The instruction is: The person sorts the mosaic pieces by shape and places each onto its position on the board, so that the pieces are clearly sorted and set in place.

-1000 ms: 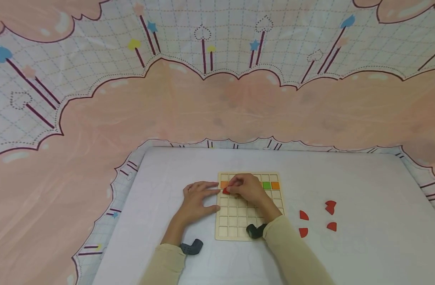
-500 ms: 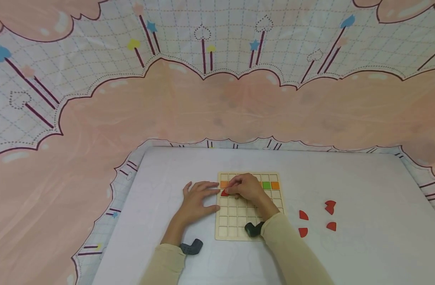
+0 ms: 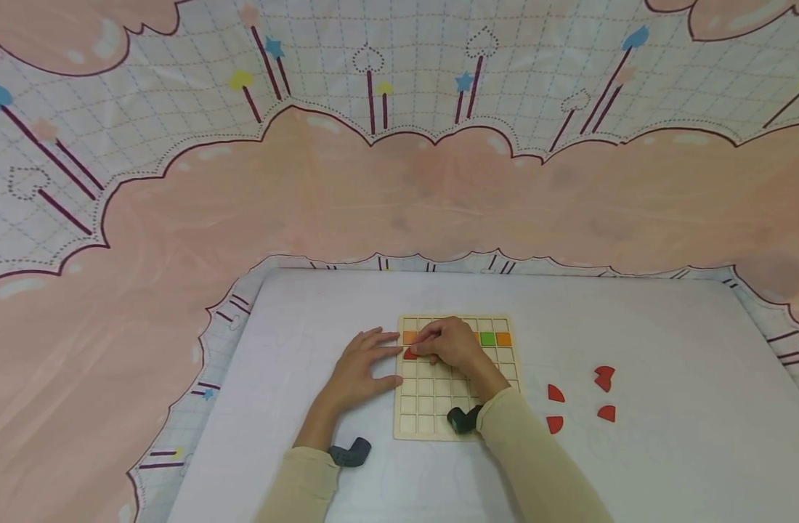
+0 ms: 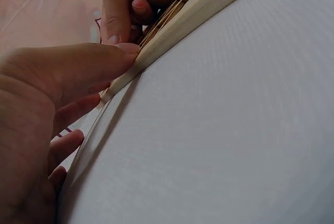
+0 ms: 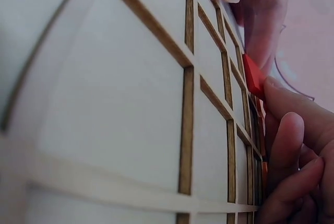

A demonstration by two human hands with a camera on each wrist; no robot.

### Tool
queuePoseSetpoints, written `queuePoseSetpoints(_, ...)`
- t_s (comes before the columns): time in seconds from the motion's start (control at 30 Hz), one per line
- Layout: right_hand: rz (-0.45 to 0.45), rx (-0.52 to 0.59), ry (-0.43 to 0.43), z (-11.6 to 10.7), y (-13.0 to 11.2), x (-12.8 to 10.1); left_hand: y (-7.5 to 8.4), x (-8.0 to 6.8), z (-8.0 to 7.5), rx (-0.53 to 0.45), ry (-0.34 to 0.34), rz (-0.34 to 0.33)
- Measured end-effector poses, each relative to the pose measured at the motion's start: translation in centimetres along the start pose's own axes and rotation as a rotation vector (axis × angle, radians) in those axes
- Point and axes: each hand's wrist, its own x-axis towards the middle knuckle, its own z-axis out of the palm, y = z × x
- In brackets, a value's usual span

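A wooden grid board (image 3: 432,414) lies on the white table. My right hand (image 3: 448,343) pinches a red quarter-round piece (image 3: 409,354) over a cell in the board's second row at the left; the piece (image 5: 254,75) shows tilted between fingertips in the right wrist view. My left hand (image 3: 360,367) lies flat on the table with straight fingers pressing the board's left edge (image 4: 156,46). Orange (image 3: 503,338) and green (image 3: 487,338) tiles sit in the board's top filled row.
Several red quarter-round pieces (image 3: 555,394) lie loose on the table to the right of the board, one pair (image 3: 604,378) stacked. A pink and white patterned cloth (image 3: 399,181) hangs behind and around the table.
The right hand has lowered the red piece slightly toward the board's left cell. The left hand stays against the board's edge.
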Motion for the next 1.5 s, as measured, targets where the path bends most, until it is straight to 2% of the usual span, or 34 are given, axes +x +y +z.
queuePoseSetpoints(1.13, -0.012, -0.022, 0.008, 0.07, -0.21, -0.09, -0.15, 0.02, 0.12, 0.021, 0.023, 0.019)
queuePoseSetpoints(1.5, -0.015, -0.037, 0.014, 0.09, -0.30, -0.24, -0.05, 0.01, 0.19, 0.023, 0.021, 0.005)
